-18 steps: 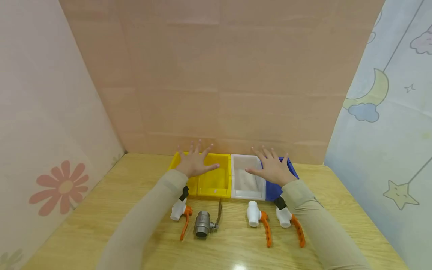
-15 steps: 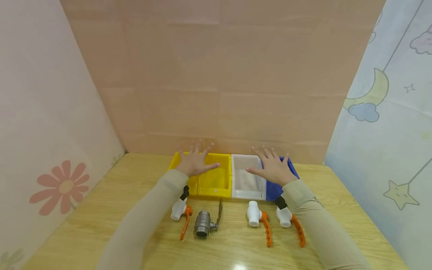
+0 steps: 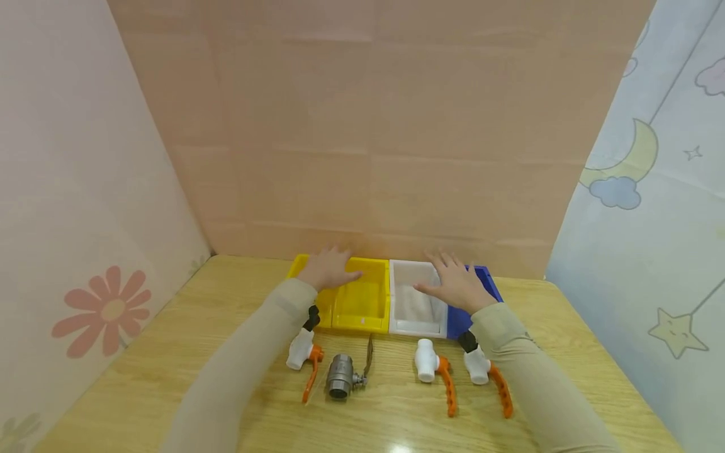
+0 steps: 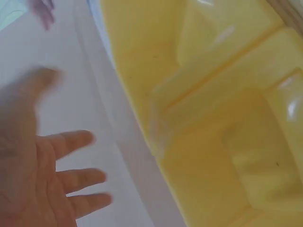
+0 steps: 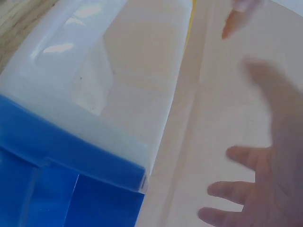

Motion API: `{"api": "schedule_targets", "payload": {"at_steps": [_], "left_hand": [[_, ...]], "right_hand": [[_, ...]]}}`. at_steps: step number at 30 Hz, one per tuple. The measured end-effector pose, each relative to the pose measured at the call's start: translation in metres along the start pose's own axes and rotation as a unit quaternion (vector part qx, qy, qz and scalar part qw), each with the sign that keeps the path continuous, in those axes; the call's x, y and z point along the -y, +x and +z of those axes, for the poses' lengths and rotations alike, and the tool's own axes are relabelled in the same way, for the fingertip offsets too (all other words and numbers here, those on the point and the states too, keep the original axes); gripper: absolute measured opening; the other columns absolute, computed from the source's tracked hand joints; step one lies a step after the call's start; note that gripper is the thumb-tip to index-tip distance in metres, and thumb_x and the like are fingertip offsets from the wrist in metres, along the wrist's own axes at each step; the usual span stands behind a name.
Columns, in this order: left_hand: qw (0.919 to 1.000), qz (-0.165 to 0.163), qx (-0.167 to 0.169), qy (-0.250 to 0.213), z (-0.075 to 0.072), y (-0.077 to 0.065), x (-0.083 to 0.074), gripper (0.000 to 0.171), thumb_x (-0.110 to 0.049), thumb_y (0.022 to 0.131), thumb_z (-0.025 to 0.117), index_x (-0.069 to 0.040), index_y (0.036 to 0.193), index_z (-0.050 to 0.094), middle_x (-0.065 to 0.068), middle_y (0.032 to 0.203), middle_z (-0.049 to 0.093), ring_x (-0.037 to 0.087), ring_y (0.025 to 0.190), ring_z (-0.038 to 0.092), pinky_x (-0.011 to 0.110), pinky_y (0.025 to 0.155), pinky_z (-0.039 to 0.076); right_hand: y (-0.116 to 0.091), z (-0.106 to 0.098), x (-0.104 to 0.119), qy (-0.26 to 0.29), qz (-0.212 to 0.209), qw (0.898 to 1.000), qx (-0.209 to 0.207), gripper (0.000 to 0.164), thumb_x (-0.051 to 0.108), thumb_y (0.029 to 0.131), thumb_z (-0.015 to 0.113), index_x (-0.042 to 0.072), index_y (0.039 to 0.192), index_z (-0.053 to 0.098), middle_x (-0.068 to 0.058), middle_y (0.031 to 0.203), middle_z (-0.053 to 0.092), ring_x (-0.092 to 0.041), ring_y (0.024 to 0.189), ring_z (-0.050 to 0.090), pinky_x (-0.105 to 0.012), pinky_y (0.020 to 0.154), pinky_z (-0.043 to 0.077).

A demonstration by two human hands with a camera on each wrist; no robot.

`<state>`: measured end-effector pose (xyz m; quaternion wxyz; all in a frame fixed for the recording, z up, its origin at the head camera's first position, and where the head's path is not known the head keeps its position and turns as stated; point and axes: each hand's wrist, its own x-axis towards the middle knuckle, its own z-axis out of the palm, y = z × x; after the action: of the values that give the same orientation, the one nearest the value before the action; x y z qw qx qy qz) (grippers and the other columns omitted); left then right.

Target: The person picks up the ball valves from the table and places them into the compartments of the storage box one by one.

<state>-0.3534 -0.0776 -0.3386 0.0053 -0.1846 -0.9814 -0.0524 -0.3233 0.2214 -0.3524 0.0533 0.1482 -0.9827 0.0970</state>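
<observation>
We see both hands bare-empty, fingers apart: left grip (image 3: 325,269) spread over the yellow bins (image 3: 362,324), right grip (image 3: 457,283) likewise over the blue bin (image 3: 457,324), white bin (image 3: 418,328) between grips. Contact: can't tell. We'd judge the bins light, stiff, a bit slippery; take by the rim. Nearer the person than either grip, on the tabletop (image 3: 391,393), we have a metal valve (image 3: 340,377), likely heaviest, hold round the body, plus three white valves (image 3: 426,360), probably light, rigid plastic, same hold. Looks: bins glossy, open-topped; metal valve grey; white ones orange-handled.
</observation>
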Motion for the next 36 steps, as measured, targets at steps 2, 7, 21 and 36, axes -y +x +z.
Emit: {"api": "schedule_targets", "payload": {"at_steps": [2, 7, 21, 36], "left_hand": [[0.9999, 0.007, 0.007, -0.011, -0.004, 0.000, -0.001, 0.062, -0.051, 0.094, 0.054, -0.013, 0.143, 0.047, 0.012, 0.147, 0.045, 0.033, 0.131, 0.047, 0.054, 0.101, 0.043], [0.9992, 0.015, 0.010, -0.037, -0.014, 0.000, -0.001, 0.040, -0.034, 0.094, 0.062, -0.007, 0.124, 0.064, 0.008, 0.124, 0.065, 0.024, 0.104, 0.065, 0.041, 0.085, 0.055], [0.9976, 0.018, 0.033, -0.058, -0.027, -0.007, -0.001, 0.017, -0.027, 0.091, 0.065, -0.010, 0.091, 0.066, 0.002, 0.087, 0.066, 0.015, 0.070, 0.055, 0.031, 0.065, 0.048], [0.9802, -0.054, 0.090, -0.168, -0.016, -0.035, 0.012, 0.017, -0.019, 0.087, 0.069, -0.003, 0.082, 0.066, 0.005, 0.072, 0.061, 0.019, 0.064, 0.057, 0.028, 0.057, 0.048]], "right_hand": [[0.002, -0.001, 0.000, 0.004, -0.003, 1.000, -0.004, 0.077, 0.055, 0.091, 0.058, 0.013, 0.150, 0.033, -0.021, 0.151, 0.036, -0.044, 0.137, 0.035, -0.069, 0.106, 0.026], [0.003, -0.010, 0.004, 0.030, 0.003, 1.000, 0.003, 0.034, 0.035, 0.093, 0.062, 0.008, 0.113, 0.061, -0.013, 0.108, 0.066, -0.028, 0.091, 0.064, -0.044, 0.075, 0.054], [-0.001, -0.012, -0.003, 0.031, -0.009, 0.999, -0.003, 0.021, 0.031, 0.094, 0.062, 0.012, 0.089, 0.057, -0.002, 0.078, 0.061, -0.016, 0.064, 0.054, -0.030, 0.056, 0.044], [-0.006, -0.010, -0.002, 0.026, -0.014, 1.000, -0.009, 0.021, 0.031, 0.093, 0.063, 0.011, 0.089, 0.060, -0.003, 0.081, 0.064, -0.015, 0.065, 0.056, -0.033, 0.058, 0.048]]}}
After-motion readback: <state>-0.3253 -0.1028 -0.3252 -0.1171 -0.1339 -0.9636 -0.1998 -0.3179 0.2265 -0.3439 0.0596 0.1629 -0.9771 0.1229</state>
